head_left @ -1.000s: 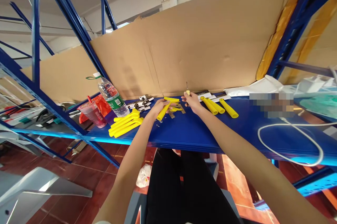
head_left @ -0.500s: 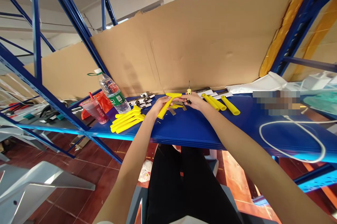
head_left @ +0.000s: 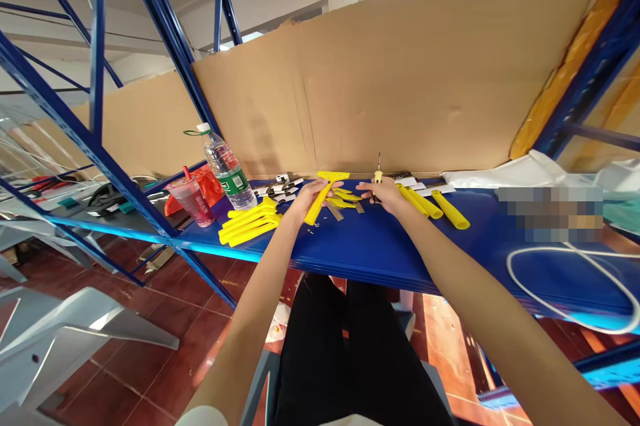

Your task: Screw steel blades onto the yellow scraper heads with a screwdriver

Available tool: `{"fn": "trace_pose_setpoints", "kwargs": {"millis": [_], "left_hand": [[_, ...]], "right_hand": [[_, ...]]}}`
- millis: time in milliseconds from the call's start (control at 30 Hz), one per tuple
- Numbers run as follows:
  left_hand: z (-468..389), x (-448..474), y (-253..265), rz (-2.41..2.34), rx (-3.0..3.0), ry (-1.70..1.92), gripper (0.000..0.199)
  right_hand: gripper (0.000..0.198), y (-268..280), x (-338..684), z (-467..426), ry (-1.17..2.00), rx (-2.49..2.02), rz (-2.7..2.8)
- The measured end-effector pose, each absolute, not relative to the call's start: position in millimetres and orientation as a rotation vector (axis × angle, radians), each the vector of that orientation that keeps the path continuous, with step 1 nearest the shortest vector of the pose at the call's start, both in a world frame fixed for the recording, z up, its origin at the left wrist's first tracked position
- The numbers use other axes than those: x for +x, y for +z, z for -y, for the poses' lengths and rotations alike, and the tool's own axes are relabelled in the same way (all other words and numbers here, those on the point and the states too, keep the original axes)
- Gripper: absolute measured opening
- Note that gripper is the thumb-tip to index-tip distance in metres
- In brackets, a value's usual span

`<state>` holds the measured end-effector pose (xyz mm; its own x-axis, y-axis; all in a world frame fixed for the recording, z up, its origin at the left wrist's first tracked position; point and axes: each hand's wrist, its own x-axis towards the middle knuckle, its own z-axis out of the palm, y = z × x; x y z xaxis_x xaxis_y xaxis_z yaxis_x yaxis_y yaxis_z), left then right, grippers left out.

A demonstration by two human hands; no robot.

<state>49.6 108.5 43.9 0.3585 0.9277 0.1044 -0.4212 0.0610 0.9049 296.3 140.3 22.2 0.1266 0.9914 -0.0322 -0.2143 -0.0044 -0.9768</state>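
My left hand [head_left: 306,199] is closed around a yellow T-shaped scraper [head_left: 317,205], its wide head pointing away from me and its tube handle toward me. In my right hand [head_left: 389,194] is a screwdriver [head_left: 379,177] with a pale yellow handle, its shaft pointing up and away from the scraper. Between the hands lie several small yellow plastic pieces [head_left: 346,197] and a flat metal blade [head_left: 335,213]. Left of my left hand is a stack of yellow T-shaped scrapers [head_left: 249,225]. Several yellow tubes [head_left: 451,210] lie right of my right hand.
A water bottle [head_left: 231,176] and a red drink cup [head_left: 193,199] stand at the left of the blue shelf [head_left: 360,246]. Cardboard [head_left: 390,93] walls the back. Black-and-white parts [head_left: 286,190] lie along it. A white cable [head_left: 515,279] loops at the right.
My right hand with the screwdriver has moved right, away from the scraper; before, its fingers were at the scraper's head. My left hand still holds the scraper. The view has shifted slightly left.
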Motion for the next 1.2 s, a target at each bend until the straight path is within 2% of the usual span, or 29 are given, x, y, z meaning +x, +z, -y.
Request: {"fn": "trace_pose_setpoints", "kwargs": {"millis": [167,333,500,700,867,1033,1200], "left_hand": [[-106.5,12.8,54.0,-0.738,1.0,1.236,0.022],[-93.1,-21.5,59.7,-1.014,1.255,1.212,0.032],[-81.9,-35.4,64.9,-1.204,1.666,0.998,0.042],[-83.4,-35.5,69.8,-1.466,2.264,0.596,0.033],[-83.4,-29.9,62.8,-1.416,2.617,0.504,0.052],[-76.0,-25.4,60.4,-1.525,2.75,0.405,0.043],[-63.8,-20.2,65.9,-1.582,2.873,0.254,0.042]], "right_hand": [[0.056,18.7,295.3,-143.6,1.168,-1.133,1.001],[0.05,18.3,292.3,-141.4,1.174,-1.111,1.116],[0.043,16.6,289.0,-140.3,1.175,-1.103,1.182],[0.042,13.6,289.9,-141.4,1.166,-1.098,1.235],[0.04,9.4,291.3,-144.9,1.166,-1.086,1.272],[0.037,9.6,291.9,-145.0,1.182,-1.073,1.274],[0.04,12.5,291.2,-143.2,1.179,-1.081,1.281]]}}
